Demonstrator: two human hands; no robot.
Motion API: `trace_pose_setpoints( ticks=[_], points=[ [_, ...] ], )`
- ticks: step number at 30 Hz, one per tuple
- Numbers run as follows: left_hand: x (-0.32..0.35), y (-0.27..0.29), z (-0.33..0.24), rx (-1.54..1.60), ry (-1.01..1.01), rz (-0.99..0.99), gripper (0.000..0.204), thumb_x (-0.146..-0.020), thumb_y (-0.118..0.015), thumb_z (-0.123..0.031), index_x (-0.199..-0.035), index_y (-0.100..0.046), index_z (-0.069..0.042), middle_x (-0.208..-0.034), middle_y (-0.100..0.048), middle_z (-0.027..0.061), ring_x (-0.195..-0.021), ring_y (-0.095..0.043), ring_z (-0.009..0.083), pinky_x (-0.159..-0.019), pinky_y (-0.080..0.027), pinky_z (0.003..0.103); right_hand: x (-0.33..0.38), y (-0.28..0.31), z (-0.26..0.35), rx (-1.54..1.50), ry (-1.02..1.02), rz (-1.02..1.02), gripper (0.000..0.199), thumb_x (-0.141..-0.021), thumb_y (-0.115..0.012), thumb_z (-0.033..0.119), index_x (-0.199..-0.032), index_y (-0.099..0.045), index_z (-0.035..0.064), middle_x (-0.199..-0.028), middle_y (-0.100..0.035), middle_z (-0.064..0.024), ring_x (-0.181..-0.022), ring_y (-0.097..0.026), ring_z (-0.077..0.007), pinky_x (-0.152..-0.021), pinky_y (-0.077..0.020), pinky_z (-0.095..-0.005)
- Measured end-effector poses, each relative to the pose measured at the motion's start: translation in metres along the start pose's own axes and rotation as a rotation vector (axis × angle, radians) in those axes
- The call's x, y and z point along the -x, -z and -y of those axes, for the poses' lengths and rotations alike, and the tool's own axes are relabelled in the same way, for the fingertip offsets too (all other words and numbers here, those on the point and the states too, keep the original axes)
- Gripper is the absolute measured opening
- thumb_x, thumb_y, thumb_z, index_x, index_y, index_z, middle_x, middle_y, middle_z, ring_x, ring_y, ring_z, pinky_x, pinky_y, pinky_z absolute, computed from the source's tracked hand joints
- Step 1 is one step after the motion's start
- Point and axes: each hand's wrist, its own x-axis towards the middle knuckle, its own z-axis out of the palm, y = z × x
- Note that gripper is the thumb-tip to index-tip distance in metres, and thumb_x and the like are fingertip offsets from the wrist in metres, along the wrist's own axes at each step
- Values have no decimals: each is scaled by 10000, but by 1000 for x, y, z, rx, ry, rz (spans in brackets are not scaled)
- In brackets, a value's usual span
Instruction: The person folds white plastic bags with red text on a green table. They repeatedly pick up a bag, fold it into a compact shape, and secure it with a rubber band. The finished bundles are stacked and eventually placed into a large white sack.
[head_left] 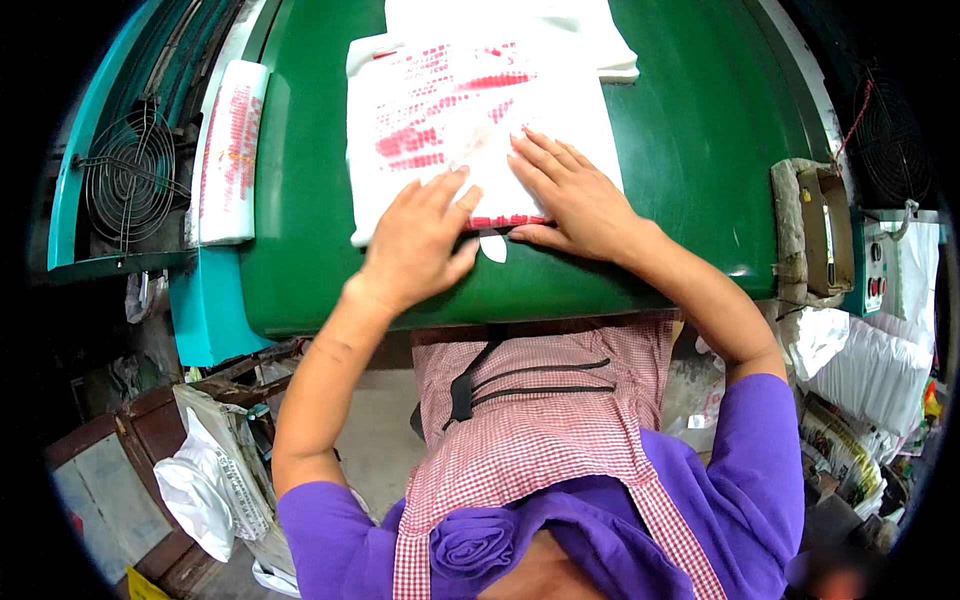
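A flat stack of white plastic bags with red print lies on the green surface in front of me. My left hand rests on the stack's near left part, fingers stretched out and a little blurred. My right hand lies flat across the near right part with its fingers apart. Between the two hands, a dark red band shows along the near edge of the stack. Just below it a small white rounded piece sticks out over the green. Neither hand has anything lifted.
A second white stack lies beyond the first. At the left edge stands a bundle of red-printed white bags, near a round wire fan guard. On the right are a worn open box and a control box with red buttons.
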Motion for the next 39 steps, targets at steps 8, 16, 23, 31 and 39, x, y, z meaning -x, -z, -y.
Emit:
trace_pose_setpoints(
  ticks=[8, 16, 23, 31, 39],
  points=[
    [-26, 0, 30, 130, 166, 80, 382, -669, -636, -17, -1048, -622, -64, -1049, -629, 138, -913, -620, 339, -735, -514, 397, 58, 13, 32, -1907, -808, -30, 541, -968, -510, 327, -1340, -377, -44, -1309, -509, -192, -1189, -536, -260, -956, -481, -375],
    [18, 38, 9, 394, -81, 501, 263, -664, -695, -93, -926, -683, -100, -1398, -409, 161, -1276, -362, 421, -1040, -300, 504, 44, 37, -18, -1158, -484, -64, 555, -810, -620, 34, -1338, -457, -5, -1292, -552, -151, -1172, -549, -267, -1052, -392, -394],
    [-13, 50, 4, 97, -162, 278, 301, -633, -680, -70, -928, -621, -98, -944, -627, 89, -835, -600, 311, -754, -480, 404, 48, 47, -39, -36, 312, 312, 445, -897, -449, 100, -1324, -504, 214, -1443, -420, -85, -1352, -372, -263, -1141, -262, -431],
    [-47, 24, 20, 306, -45, 525, 339, -700, -646, -122, -1026, -654, -30, -1291, -540, 183, -1133, -512, 410, -971, -413, 448, 28, 101, -32, -341, -132, 521, 411, -868, -565, 238, -1224, -572, 33, -1357, -496, -181, -1338, -362, -361, -1084, -326, -452],
    [9, 59, -36, 326, 128, 530, 405, -743, -654, -132, -1139, -596, -63, -1123, -606, 224, -1004, -589, 354, -817, -484, 418, 65, 75, 14, -122, -130, 393, 488, -756, -707, 364, -1070, -599, 6, -1140, -573, -223, -1103, -517, -380, -890, -447, -462]
  ],
)
